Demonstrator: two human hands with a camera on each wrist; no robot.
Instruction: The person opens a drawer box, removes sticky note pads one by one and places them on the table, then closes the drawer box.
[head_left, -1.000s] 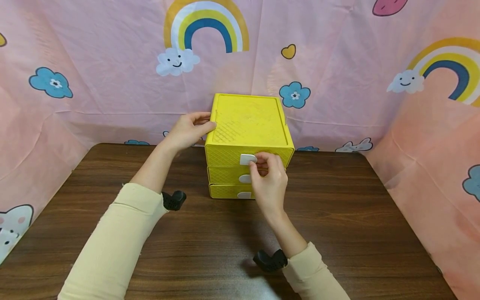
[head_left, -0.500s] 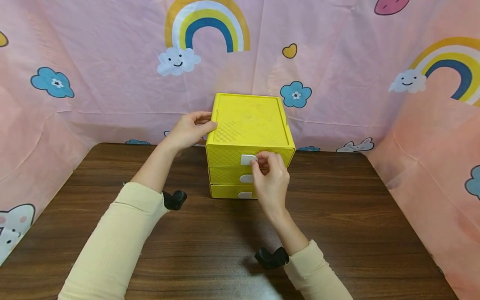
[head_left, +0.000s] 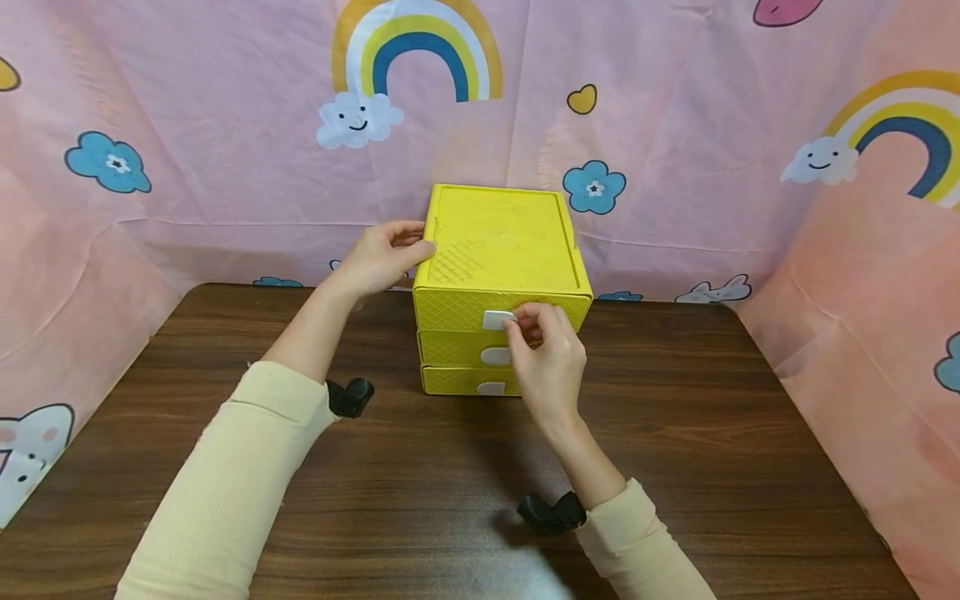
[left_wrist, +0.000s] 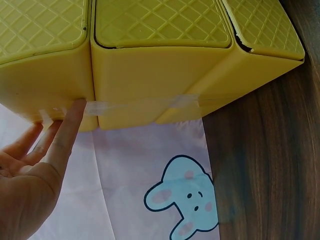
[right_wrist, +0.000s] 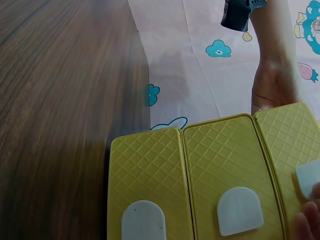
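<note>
A yellow drawer unit (head_left: 502, 233) with three stacked drawers stands near the back of the table. Each drawer front carries a white tab handle; the front has an embossed diamond pattern. My left hand (head_left: 381, 260) rests against the unit's upper left side, its thumb on the top edge. In the left wrist view, the straight fingers (left_wrist: 67, 127) touch the side wall. At the front, my right hand (head_left: 551, 358) pinches the right end of the top drawer's white tab handle (head_left: 498, 320). All the drawers look closed. The right hand covers part of the fronts.
Dark wooden table (head_left: 420, 500) spreads in front of and beside the unit. A pink patterned cloth (head_left: 247, 125) hangs close behind it and along both sides. Clear tape (left_wrist: 185, 101) runs along the unit's side.
My right wrist has shifted slightly to the right, its fingers still at the top tab handle. The left hand holds its place against the unit. The whole view has drifted a little.
</note>
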